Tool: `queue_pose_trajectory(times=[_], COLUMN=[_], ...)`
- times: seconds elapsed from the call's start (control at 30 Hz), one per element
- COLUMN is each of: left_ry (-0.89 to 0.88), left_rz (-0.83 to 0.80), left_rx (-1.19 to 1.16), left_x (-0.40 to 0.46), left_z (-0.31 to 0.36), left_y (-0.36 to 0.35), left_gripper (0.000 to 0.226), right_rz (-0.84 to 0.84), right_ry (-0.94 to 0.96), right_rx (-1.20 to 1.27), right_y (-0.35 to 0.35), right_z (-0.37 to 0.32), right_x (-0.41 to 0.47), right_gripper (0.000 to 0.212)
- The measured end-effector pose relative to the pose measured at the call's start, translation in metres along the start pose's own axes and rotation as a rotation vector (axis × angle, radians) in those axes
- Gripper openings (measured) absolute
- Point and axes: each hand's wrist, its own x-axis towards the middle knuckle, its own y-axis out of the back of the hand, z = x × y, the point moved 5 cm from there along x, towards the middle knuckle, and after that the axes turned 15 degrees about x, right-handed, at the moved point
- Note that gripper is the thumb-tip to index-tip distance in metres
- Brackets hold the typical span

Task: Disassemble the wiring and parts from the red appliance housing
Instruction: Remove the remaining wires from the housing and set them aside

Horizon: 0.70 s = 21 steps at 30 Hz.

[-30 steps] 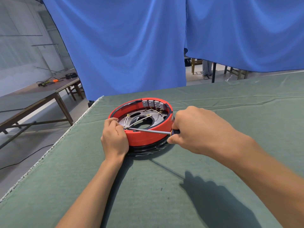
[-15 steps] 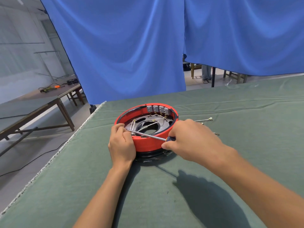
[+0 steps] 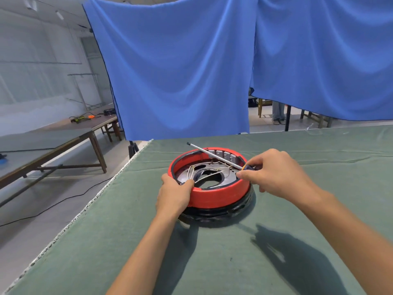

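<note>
A round red appliance housing [image 3: 219, 196] sits on a black base on the green table cloth. Inside it lies a grey metal plate with thin pale wires [image 3: 209, 174] and a row of grey blocks [image 3: 222, 154] along the far wall. My left hand [image 3: 174, 193] grips the housing's near-left rim, thumb over the edge. My right hand [image 3: 274, 172] pinches the handle of a screwdriver [image 3: 214, 155] at the right rim. Its metal shaft slants up and to the far left, above the housing, with the tip clear of the rim.
The green cloth table [image 3: 234, 262] ends in a frayed edge at the left [image 3: 89, 209]. Blue curtains [image 3: 191, 71] hang just behind it. A wooden table [image 3: 63, 133] with tools stands to the left, and cables run across the floor.
The screwdriver tip has lifted out of the housing's left side and swung up toward the far rim. My right hand moved to the right rim; my left hand stays on the near-left rim.
</note>
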Motion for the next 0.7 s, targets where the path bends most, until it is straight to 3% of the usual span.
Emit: queue_pose_trajectory(times=[0.13,0.27,0.33,0.43,0.6,0.7], left_ry=[-0.175,-0.331,-0.257,-0.129,-0.171,-0.242], left_rz=[-0.222,-0.600,-0.534,-0.281,-0.329,-0.348], left_rx=[-0.255,-0.095,0.072,0.313,0.371,0.321], left_x=[0.003,0.003,0.007,0.002,-0.014,-0.005], left_z=[-0.005,-0.004,-0.003,-0.003,-0.012,-0.008], left_y=[0.018,0.044,0.053,0.059,0.039,0.044], left_gripper=[0.040,0.042,0.046,0.025,0.017,0.030], right_rz=[-0.001,-0.008,-0.013,-0.019,-0.023,-0.044], right_ry=[0.027,0.022,0.014,-0.008,-0.012,0.007], right_rx=[0.022,0.010,-0.011,-0.024,-0.059,-0.062], right_y=[0.004,0.009,0.008,0.004,-0.009,-0.014], right_z=[-0.004,-0.006,-0.006,-0.005,-0.003,-0.004], right_x=[-0.004,-0.004,-0.004,-0.005,-0.004,-0.001], right_gripper=[0.026,0.024,0.024,0.023,0.024,0.023])
